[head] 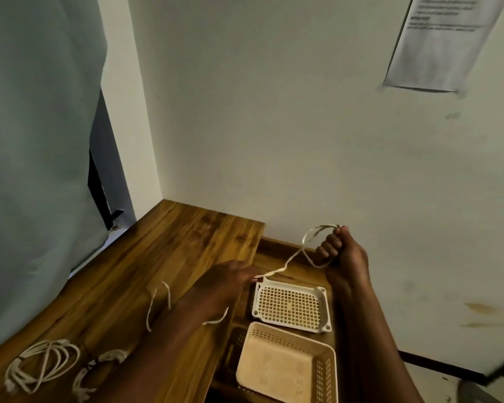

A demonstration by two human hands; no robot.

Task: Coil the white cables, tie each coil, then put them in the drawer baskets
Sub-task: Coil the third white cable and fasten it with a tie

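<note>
My right hand (pixel 336 250) is raised over the open drawer and grips a small loop of white cable (pixel 309 238). The cable's free length runs down-left to my left hand (pixel 230 279), which pinches it at the edge of the wooden tabletop (pixel 169 251). Its tail (pixel 157 301) trails back across the top under my left forearm. Two coiled white cables lie at the near left: a bigger one (pixel 41 365) and a smaller one (pixel 99 370). In the drawer sit a white lattice basket (pixel 291 306) and a cream basket (pixel 285 362), both holding nothing.
The drawer (pixel 280 245) is pulled out right of the tabletop, against a white wall. A pale curtain (pixel 35 141) hangs at the left. A printed sheet (pixel 440 39) is stuck on the wall at the upper right.
</note>
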